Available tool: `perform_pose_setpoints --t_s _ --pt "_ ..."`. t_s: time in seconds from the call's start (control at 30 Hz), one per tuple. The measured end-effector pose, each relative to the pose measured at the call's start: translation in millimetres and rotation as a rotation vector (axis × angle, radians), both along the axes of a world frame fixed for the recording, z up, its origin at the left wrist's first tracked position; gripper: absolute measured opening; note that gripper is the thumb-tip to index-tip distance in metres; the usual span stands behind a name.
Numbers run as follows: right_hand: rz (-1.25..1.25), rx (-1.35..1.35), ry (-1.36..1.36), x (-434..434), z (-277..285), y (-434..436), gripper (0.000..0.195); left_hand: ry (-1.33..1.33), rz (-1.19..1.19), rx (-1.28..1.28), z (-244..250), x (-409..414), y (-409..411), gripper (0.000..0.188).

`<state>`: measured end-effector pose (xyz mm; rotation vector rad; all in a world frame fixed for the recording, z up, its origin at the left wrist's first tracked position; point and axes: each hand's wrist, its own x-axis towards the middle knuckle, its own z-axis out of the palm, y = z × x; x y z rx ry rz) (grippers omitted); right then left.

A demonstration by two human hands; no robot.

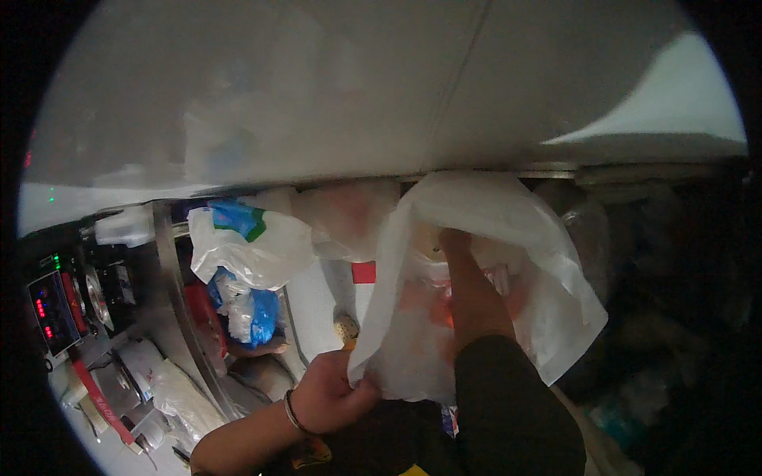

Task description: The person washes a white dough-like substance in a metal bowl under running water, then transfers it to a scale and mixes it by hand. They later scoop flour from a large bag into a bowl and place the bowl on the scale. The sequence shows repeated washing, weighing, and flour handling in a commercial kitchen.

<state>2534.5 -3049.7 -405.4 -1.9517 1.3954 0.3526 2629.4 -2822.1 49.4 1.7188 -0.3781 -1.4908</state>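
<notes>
A large whitish translucent plastic bag [536, 238] gapes in front of me. My left hand [336, 390] pinches its near left edge between thumb and fingers. My right hand [455, 241] reaches down inside the bag, and whether its fingers hold anything cannot be made out. Beside the right forearm, reddish-orange items [440, 303] lie in or show through the bag; their kind is unclear. A pale item with a small dark spot [428, 241] is next to the right hand.
To the left are a white plastic bag with a blue and green patch [256, 244] and crumpled blue and clear bags [244, 315]. Farther left, a device with a red lit display [53, 315] stands beyond a metal edge [184, 321]. A metal surface spans the top.
</notes>
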Motion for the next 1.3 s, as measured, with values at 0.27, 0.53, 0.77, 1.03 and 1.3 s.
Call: perform_pose_setpoints --t_s 0.27,0.53,0.77,1.03,1.3 --pt "-0.162 0.338 -0.200 8.4 -41.4 19.8 0.032 -0.068 -0.192 -0.026 -9.8 4.2 0.9 0.020" --pt "-0.172 0.415 -0.328 16.2 -24.6 12.0 0.033 -0.120 -0.164 0.102 -26.9 -2.2 11.9 0.026" --pt "-0.050 0.397 -0.581 -34.3 4.8 -2.3 0.034 -0.099 -0.050 0.046 -36.6 -6.0 7.0 0.033" --pt "-0.735 0.911 -0.472 -42.9 289.8 26.0 0.023 -0.213 -0.051 -0.011 -39.9 -8.9 22.6 0.032" --pt "-0.841 0.898 -0.588 -56.7 306.5 47.4 0.023 -0.191 -0.042 -0.073 -8.0 -2.6 58.9 0.027"
